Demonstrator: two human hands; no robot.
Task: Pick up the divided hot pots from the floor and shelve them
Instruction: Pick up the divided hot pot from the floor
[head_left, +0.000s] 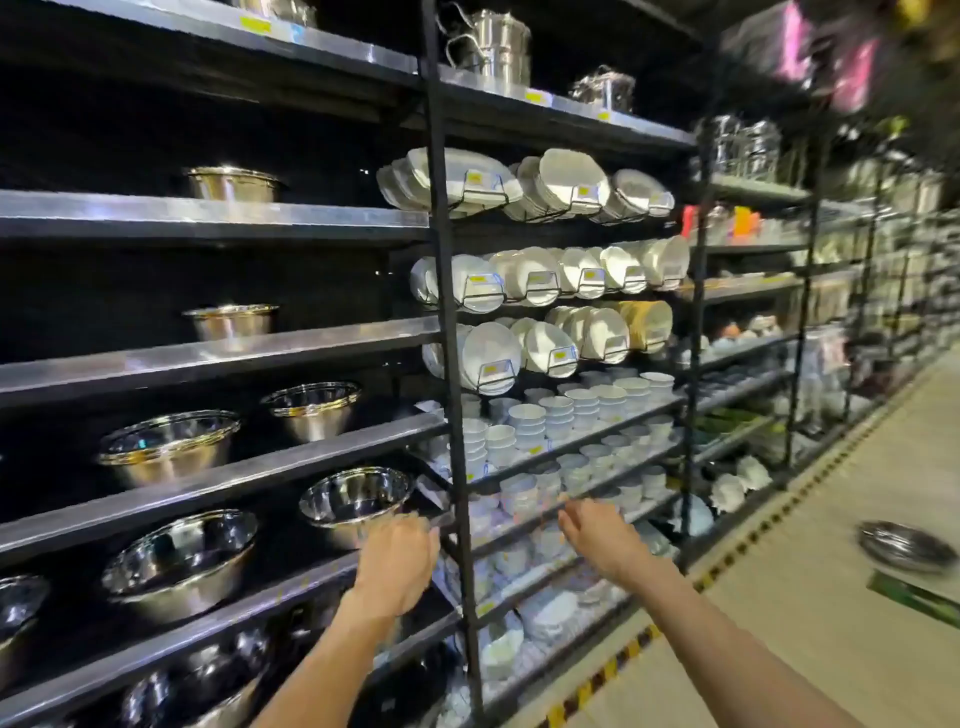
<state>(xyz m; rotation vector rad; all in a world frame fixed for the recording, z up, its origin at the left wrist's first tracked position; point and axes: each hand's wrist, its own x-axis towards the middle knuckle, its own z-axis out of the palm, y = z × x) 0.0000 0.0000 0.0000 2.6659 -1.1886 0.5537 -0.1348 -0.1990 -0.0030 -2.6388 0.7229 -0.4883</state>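
We are reaching both hands toward the black shelf post (457, 467). Our left hand (397, 558) is resting left of the post, fingers curled at a steel bowl (356, 501); whether it grips is unclear. Our right hand (597, 535) is hanging open right of the post. The hot pot (906, 545) is lying on the floor (831, 597), far right of the post, shallow, shiny, blurred.

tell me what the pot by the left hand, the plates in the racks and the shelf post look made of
Pot by the left hand: polished metal, probably stainless steel, with mirror reflections inside. Plates: glossy white, probably ceramic or melamine. Shelf post: matte black painted metal, likely.
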